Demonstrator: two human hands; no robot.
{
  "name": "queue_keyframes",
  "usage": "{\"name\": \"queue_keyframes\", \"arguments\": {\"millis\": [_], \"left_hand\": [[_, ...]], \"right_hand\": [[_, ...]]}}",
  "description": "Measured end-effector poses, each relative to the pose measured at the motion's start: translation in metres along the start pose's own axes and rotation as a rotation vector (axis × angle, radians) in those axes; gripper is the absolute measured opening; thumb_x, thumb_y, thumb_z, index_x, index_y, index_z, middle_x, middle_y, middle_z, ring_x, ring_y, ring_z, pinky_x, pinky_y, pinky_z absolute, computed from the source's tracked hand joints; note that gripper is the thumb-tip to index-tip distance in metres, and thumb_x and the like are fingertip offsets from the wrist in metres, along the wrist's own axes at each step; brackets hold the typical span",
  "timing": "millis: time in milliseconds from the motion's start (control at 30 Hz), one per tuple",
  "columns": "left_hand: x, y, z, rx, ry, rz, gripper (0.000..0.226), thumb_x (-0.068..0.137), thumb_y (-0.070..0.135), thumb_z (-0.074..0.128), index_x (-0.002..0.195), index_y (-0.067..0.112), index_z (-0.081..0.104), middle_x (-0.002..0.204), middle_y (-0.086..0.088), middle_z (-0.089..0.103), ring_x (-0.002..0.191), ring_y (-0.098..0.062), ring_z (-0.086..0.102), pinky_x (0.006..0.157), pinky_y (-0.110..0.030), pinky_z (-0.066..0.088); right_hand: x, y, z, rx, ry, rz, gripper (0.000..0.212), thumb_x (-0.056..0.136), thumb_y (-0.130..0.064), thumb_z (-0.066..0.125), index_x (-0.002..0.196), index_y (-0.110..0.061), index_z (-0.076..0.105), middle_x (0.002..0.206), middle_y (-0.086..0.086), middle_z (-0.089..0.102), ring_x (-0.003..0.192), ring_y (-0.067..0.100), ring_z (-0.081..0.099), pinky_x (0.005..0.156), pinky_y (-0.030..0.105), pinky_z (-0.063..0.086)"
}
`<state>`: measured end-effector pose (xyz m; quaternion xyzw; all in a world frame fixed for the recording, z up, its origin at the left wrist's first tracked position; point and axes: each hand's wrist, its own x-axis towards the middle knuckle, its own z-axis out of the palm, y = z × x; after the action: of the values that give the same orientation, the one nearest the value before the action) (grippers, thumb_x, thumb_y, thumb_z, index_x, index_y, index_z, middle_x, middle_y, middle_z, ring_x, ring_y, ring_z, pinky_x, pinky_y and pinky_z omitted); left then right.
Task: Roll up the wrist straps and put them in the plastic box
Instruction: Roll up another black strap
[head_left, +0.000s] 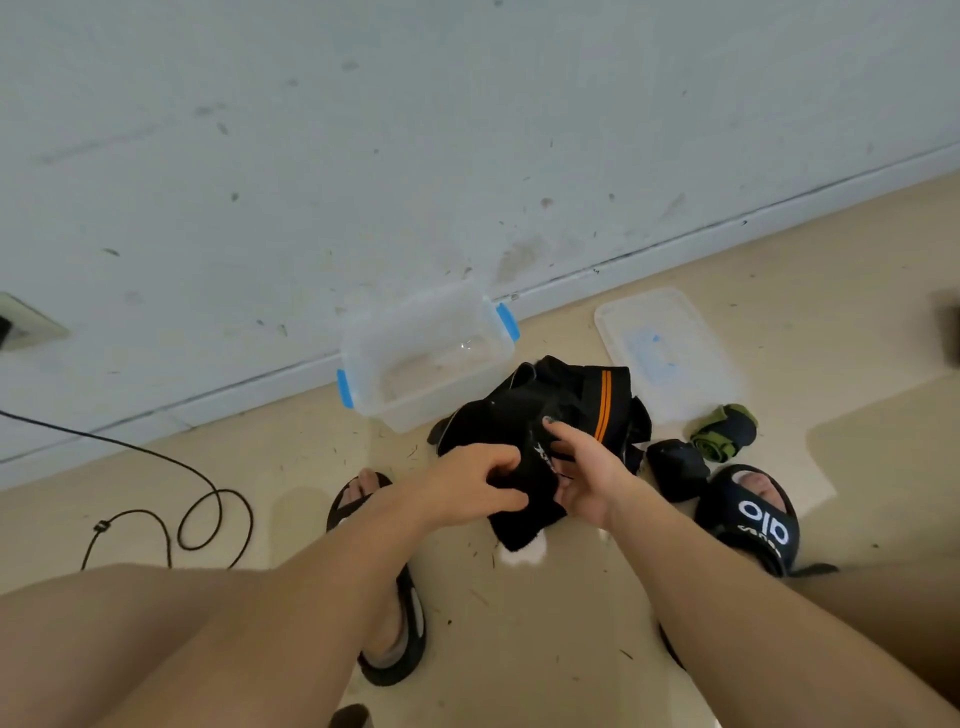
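Black wrist straps held in both hands above the floor — just in front of the open plastic box.

The straps are judged soft, light and limp, so a hold at one free end is best for starting a roll. The left hand is curled round the near fold; the right hand pinches the fabric beside it. The bundle is crumpled — its long axis runs roughly from the hands toward the wall, the orange-striped end farthest away.
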<state>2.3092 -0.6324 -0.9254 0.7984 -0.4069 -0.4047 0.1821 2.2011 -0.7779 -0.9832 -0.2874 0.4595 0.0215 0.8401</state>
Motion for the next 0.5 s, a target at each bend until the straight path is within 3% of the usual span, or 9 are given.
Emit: {"name": "queue_keyframes", "arguments": {"millis": [133,200,267,300,400,500], "left_hand": [[-0.002,0.008,0.01,-0.009,-0.08,0.026,0.026,0.098,0.022,0.061,0.082,0.038,0.05,0.081,0.014,0.056,0.071,-0.001,0.054,0.067,-0.021,0.041],[0.002,0.017,0.014,-0.185,-0.078,-0.029,0.016,0.1,0.024,0.052,0.097,0.038,0.058,0.094,0.01,0.063,0.086,-0.006,0.061,0.078,-0.024,0.049],[0.012,0.021,0.017,-0.462,0.015,-0.176,0.028,0.101,0.028,0.042,0.121,0.033,0.062,0.113,0.0,0.067,0.103,-0.019,0.066,0.095,-0.039,0.055],[0.017,0.02,0.018,-0.532,0.092,-0.232,0.031,0.104,0.026,0.041,0.129,0.029,0.058,0.118,-0.004,0.065,0.104,-0.023,0.067,0.097,-0.043,0.057],[0.031,0.005,0.015,-0.503,0.323,-0.3,0.049,0.101,0.017,0.059,0.145,0.022,0.037,0.13,-0.008,0.053,0.1,-0.025,0.069,0.079,-0.041,0.065],[0.039,-0.001,0.014,-0.679,0.31,-0.326,0.079,0.094,0.018,0.073,0.153,0.029,0.021,0.118,0.0,0.055,0.096,-0.026,0.072,0.072,-0.035,0.064]], "right_hand": [[0.0,0.0,-0.009,-0.054,-0.053,0.012,0.034,0.096,-0.019,0.066,0.125,-0.002,0.071,0.106,0.016,0.078,0.093,0.033,0.077,0.08,0.043,0.061],[0.0,-0.001,-0.01,-0.038,-0.06,-0.003,0.035,0.095,-0.016,0.064,0.124,0.001,0.071,0.104,0.018,0.076,0.091,0.033,0.076,0.081,0.043,0.062],[0.002,-0.002,-0.011,-0.025,-0.056,-0.018,0.04,0.091,-0.016,0.066,0.125,0.003,0.07,0.107,0.019,0.074,0.102,0.037,0.073,0.095,0.048,0.059],[0.003,-0.003,-0.013,-0.025,-0.066,-0.026,0.039,0.089,-0.017,0.067,0.123,0.002,0.072,0.108,0.019,0.073,0.105,0.038,0.072,0.098,0.05,0.057],[0.002,-0.009,-0.013,-0.026,-0.118,-0.027,0.021,0.091,-0.016,0.063,0.101,-0.004,0.076,0.091,0.013,0.074,0.085,0.031,0.074,0.087,0.045,0.057],[0.001,-0.012,-0.009,-0.038,-0.137,0.005,0.022,0.094,-0.017,0.06,0.1,-0.005,0.078,0.092,0.015,0.075,0.083,0.031,0.074,0.088,0.045,0.056]]}}
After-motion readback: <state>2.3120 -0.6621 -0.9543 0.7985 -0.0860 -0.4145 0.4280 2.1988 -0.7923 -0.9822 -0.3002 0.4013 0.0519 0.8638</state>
